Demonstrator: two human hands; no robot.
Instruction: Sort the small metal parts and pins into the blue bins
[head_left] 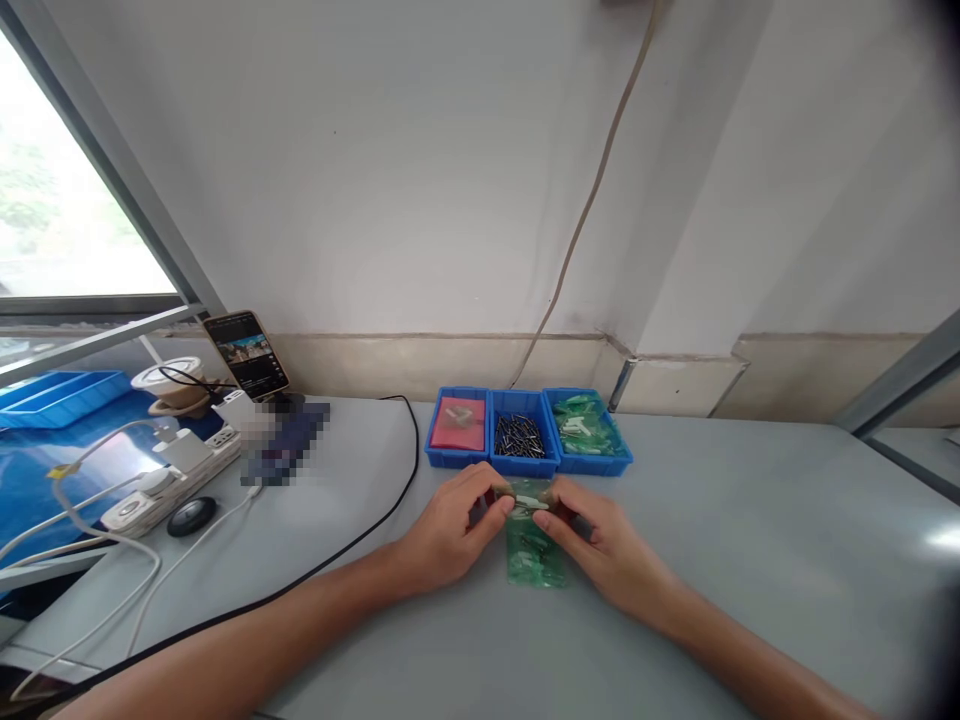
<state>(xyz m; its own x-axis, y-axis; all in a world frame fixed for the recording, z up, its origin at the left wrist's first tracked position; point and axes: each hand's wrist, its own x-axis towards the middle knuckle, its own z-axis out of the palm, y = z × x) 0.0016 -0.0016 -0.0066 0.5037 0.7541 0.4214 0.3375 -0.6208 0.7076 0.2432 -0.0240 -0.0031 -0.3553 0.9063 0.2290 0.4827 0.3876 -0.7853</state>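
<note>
A small green see-through plastic bag (535,560) hangs down or lies on the grey table between my hands; which one I cannot tell. White and greenish pieces show inside it. My left hand (457,520) pinches its upper left corner between thumb and fingers. At the upper right, my right hand (600,535) grips the same bag, thumb toward its middle. Just beyond my fingers stand three blue bins. One bin (428,457) has a pink-red stack (459,432) in it, the middle one (525,466) dark screws (517,437), the right one (600,465) more green bags (589,425).
A black cable (360,537) crosses the table on my left. Further left are a power strip (142,505) with white plugs, a black mouse-like object (192,516), a propped phone (247,355) and a lidded cup (176,385). A wall (420,200) closes off the back.
</note>
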